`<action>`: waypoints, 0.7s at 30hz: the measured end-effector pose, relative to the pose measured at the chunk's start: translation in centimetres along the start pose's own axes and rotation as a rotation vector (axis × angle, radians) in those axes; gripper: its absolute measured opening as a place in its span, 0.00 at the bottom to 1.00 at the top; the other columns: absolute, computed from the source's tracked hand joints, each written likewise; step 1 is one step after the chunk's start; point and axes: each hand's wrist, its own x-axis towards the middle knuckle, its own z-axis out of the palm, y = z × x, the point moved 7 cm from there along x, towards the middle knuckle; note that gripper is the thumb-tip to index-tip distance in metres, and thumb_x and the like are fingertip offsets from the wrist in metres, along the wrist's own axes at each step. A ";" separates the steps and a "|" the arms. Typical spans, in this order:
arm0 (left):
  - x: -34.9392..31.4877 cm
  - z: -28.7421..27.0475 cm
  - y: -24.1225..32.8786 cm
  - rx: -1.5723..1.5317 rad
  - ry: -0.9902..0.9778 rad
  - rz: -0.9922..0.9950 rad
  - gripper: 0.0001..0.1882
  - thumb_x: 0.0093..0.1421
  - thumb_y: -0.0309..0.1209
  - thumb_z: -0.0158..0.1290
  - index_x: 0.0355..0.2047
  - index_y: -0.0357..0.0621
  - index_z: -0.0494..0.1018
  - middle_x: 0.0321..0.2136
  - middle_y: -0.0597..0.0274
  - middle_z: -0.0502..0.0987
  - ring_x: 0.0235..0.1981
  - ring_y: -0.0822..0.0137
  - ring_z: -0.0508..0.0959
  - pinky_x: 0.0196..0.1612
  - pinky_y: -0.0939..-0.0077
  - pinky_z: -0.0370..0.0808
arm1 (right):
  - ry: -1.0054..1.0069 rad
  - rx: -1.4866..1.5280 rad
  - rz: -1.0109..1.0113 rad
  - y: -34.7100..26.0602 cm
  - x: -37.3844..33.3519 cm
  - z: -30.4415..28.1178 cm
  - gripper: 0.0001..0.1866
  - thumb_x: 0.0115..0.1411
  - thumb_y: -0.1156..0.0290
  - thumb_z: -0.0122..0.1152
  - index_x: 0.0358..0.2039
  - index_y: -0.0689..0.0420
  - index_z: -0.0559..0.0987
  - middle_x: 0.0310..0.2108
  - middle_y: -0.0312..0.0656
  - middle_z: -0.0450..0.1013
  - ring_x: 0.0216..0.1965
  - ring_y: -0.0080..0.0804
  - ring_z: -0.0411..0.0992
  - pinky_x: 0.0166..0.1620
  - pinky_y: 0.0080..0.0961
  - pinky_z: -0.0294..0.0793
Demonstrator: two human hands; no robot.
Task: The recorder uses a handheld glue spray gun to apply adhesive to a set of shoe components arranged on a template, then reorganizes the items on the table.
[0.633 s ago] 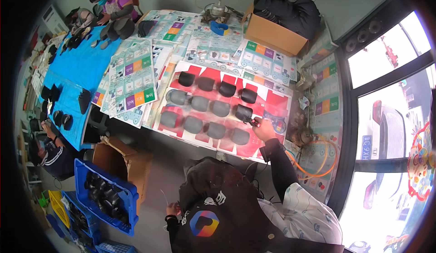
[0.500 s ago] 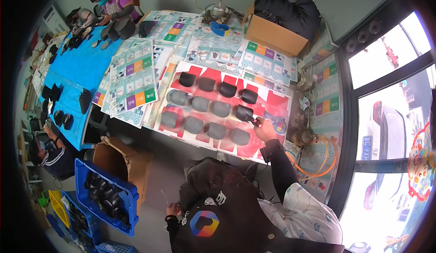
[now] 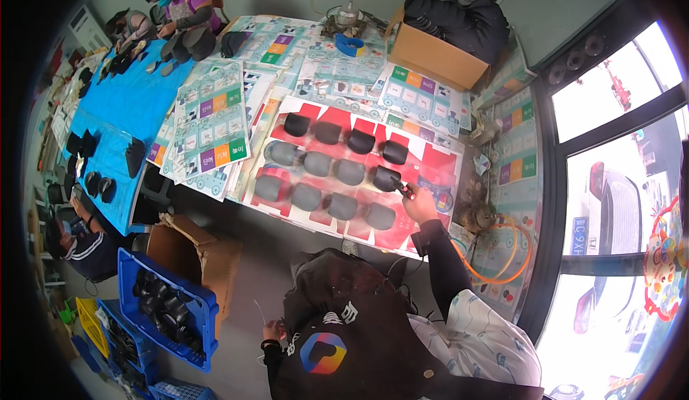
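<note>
My right hand is closed round a small dark spray gun, its front end over a black curved piece at the right of the second row. Rows of similar rounded pieces lie on a red and white sheet. Some are deep black, such as the one in the far row; others look grey and hazy, such as a near-row piece. Low at my left side hangs my left hand, fingers loosely apart, with nothing plainly in it.
A cardboard box heaped with black pieces stands at the back right. Orange hoses loop beside the right table edge. A blue crate of black parts stands lower left. Other people sit by a blue-covered table.
My right hand and the spray gun have shifted very slightly right and nearer me, over the same black piece. My left hand has stayed about where it was.
</note>
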 end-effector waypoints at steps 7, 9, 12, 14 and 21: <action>-0.7 -0.1 0.5 -0.034 0.033 -0.052 0.07 0.64 0.30 0.52 0.32 0.41 0.77 0.19 0.59 0.75 0.16 0.68 0.74 0.17 0.72 0.69 | 0.028 0.005 -0.052 -0.8 0.0 -0.5 0.16 0.52 0.70 0.57 0.41 0.57 0.82 0.28 0.61 0.77 0.35 0.63 0.77 0.41 0.52 0.76; -1.1 0.2 1.8 0.069 0.003 0.023 0.08 0.65 0.30 0.51 0.32 0.41 0.77 0.18 0.61 0.74 0.17 0.70 0.74 0.17 0.73 0.70 | 0.033 0.010 -0.060 -0.6 -0.1 -0.5 0.15 0.52 0.70 0.57 0.41 0.57 0.82 0.28 0.61 0.77 0.35 0.63 0.77 0.41 0.52 0.76; -1.7 0.7 3.7 0.286 -0.035 0.227 0.09 0.66 0.30 0.50 0.32 0.40 0.76 0.18 0.63 0.74 0.17 0.72 0.75 0.17 0.75 0.70 | 0.009 0.039 -0.036 -0.3 -0.2 -0.2 0.15 0.53 0.70 0.57 0.41 0.58 0.82 0.28 0.61 0.77 0.35 0.63 0.77 0.41 0.52 0.76; -1.9 0.7 4.1 0.403 -0.046 0.355 0.09 0.67 0.30 0.49 0.31 0.40 0.76 0.18 0.64 0.73 0.17 0.72 0.75 0.17 0.75 0.70 | 0.001 0.040 -0.061 -0.7 -0.2 -0.2 0.15 0.53 0.70 0.56 0.41 0.57 0.82 0.28 0.61 0.77 0.35 0.63 0.77 0.41 0.52 0.76; -0.4 -0.1 0.7 0.005 0.020 0.020 0.08 0.64 0.31 0.52 0.30 0.40 0.75 0.18 0.64 0.73 0.17 0.71 0.74 0.18 0.73 0.69 | -0.036 0.015 -0.036 -0.8 -0.5 -0.2 0.16 0.52 0.70 0.57 0.41 0.57 0.82 0.28 0.61 0.77 0.35 0.63 0.77 0.41 0.52 0.76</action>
